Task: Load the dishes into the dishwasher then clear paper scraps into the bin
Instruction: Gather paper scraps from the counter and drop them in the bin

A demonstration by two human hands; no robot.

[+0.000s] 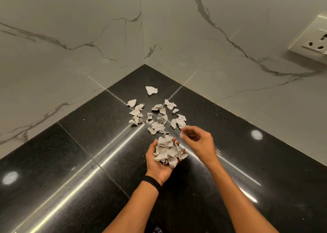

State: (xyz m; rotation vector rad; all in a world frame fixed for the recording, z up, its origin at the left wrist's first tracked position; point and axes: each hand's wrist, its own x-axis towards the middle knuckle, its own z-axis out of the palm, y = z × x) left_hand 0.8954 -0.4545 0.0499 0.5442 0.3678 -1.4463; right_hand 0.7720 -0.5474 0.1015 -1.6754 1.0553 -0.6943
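Several crumpled white paper scraps (155, 116) lie scattered on the black granite counter (79, 153) near its inner corner. My left hand (157, 167) is turned palm up and cups a heap of gathered scraps (168, 151), fingers curled around them. My right hand (200, 140) hovers just right of that heap, blurred, its fingertips pinching a small white scrap (182, 135). One larger scrap (151, 90) lies alone closest to the corner. No dishes, dishwasher or bin are in view.
Two marble-patterned walls (88, 46) meet behind the counter. A white wall socket (313, 39) sits at the upper right. Bright light reflections streak across the glossy counter.
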